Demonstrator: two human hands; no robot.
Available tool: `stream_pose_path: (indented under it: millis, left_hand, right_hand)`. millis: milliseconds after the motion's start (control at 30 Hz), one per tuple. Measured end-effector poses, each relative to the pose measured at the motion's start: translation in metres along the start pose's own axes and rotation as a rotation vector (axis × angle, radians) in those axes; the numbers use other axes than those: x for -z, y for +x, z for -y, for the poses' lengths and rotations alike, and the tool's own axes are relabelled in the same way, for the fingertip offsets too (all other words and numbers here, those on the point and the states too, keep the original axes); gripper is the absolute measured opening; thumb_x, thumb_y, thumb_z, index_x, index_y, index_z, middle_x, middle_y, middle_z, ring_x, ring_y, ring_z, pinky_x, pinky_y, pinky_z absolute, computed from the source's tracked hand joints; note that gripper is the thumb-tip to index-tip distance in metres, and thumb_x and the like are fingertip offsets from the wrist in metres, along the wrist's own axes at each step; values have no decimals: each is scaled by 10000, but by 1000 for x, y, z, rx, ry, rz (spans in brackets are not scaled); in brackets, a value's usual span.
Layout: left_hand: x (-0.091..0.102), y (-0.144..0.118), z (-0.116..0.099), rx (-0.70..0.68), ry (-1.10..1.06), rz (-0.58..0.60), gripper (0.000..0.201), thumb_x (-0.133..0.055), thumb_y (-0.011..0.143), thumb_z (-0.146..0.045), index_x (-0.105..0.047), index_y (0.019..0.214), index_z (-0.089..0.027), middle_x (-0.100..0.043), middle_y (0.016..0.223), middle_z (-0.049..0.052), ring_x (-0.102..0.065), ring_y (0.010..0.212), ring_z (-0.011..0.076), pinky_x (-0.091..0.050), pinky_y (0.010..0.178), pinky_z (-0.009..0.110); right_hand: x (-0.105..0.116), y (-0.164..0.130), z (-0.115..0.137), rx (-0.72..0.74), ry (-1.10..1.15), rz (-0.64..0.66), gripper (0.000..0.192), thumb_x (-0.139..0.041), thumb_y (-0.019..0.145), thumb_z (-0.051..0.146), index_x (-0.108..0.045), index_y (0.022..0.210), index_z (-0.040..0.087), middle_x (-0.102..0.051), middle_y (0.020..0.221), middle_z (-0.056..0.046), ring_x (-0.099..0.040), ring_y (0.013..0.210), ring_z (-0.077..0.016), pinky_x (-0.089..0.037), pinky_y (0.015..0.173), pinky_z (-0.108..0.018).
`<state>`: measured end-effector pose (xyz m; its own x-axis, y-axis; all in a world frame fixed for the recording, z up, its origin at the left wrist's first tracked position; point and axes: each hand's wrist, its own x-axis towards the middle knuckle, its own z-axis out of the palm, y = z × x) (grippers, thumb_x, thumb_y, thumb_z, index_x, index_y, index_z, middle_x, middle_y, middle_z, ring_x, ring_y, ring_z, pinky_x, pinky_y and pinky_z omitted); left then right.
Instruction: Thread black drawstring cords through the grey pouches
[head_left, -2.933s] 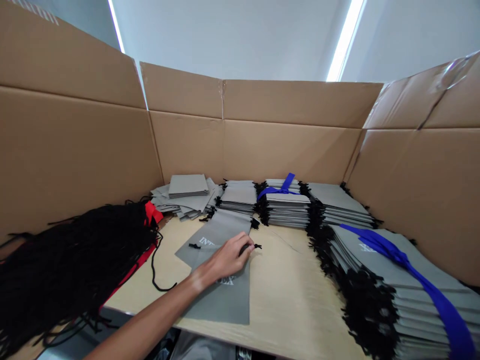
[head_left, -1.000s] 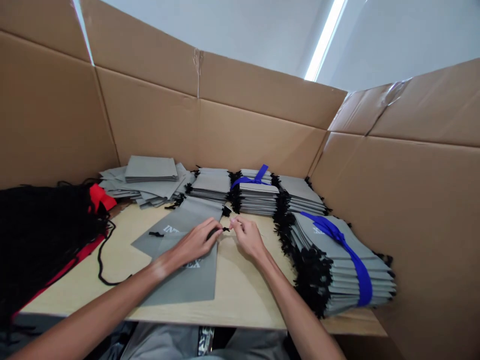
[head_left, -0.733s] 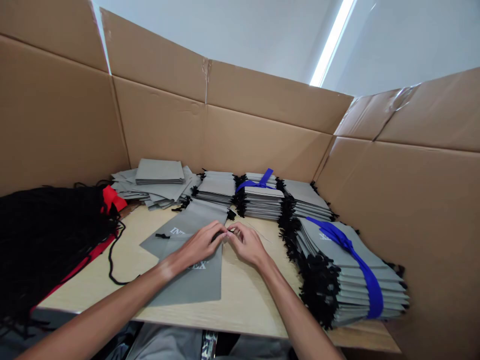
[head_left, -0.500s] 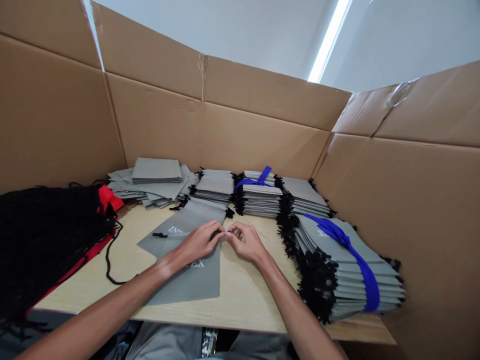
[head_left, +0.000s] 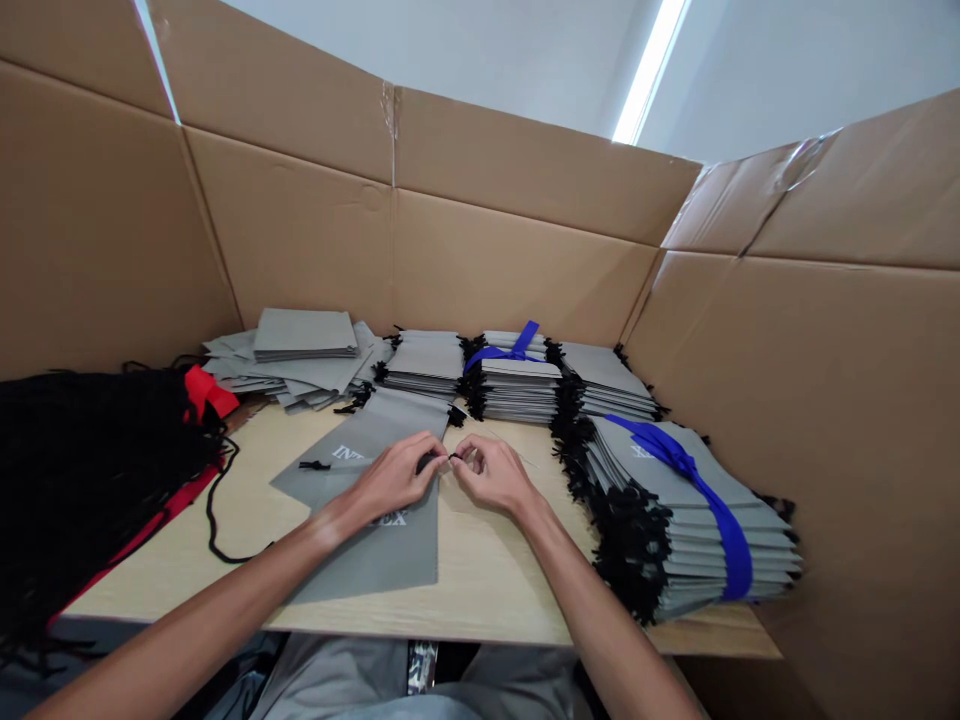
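My left hand [head_left: 401,472] and my right hand [head_left: 493,474] meet over the middle of the table, thumbs and forefingers pinched together. A short bit of black cord [head_left: 454,457] shows between the fingertips, and both hands grip it. Under my left hand and forearm lies a flat grey drawstring bag [head_left: 397,565] with white lettering, partly covered. Another grey piece with white lettering juts out to its left. A black cord end [head_left: 315,465] rests on top of it. One more loose black cord [head_left: 212,515] curves across the table to the left.
Stacked grey bags with black cord ends [head_left: 427,355] line the back; one pile [head_left: 517,390] has a blue ribbon. A large blue-tied bundle [head_left: 675,490] stands at right. Plain grey pieces [head_left: 304,335] lie back left, a heap of black cords [head_left: 97,460] at left. Cardboard walls [head_left: 525,200] surround the table.
The fingertips have drawn slightly apart, and black cord now shows between them. The whole view has shifted a little; the bags and stacks stay where they were.
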<state>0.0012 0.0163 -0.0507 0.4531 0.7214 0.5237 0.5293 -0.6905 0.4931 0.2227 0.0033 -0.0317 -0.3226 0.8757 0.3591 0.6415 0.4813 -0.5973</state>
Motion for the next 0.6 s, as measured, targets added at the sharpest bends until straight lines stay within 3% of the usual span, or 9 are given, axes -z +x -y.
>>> stream_pose_path:
  millis: [100,400,600]
  left_hand:
    - [3,0,2,25,-7,-21,237,-499,1083,-348,-680,991,-226,-750,993,68,-728,921,247,-556,843,345]
    - [1,-3,1,-9,2,-9,285,-469,1101,-375,-713,1086,-227,-750,1052,82,-728,973,255,-563,896,356]
    - [5,0,-5,30,25,-24,183,-535,1016,-304,-683,927,-243,-730,922,47,-703,867,234,-549,807,323]
  right_hand:
    - [2,-1,-5,2,73,25,168,-654,957,313,-787,1012,227,-785,898,-16,-646,753,-176,-434,716,-268]
    - [-3,0,-8,58,140,74,220,-585,976,302,-719,827,210,-685,766,7,-567,722,-162,-401,707,-257]
    - [-7,-2,0,66,88,70,238,-559,970,281,-647,757,220,-627,710,16,-520,684,-164,-355,665,-261]
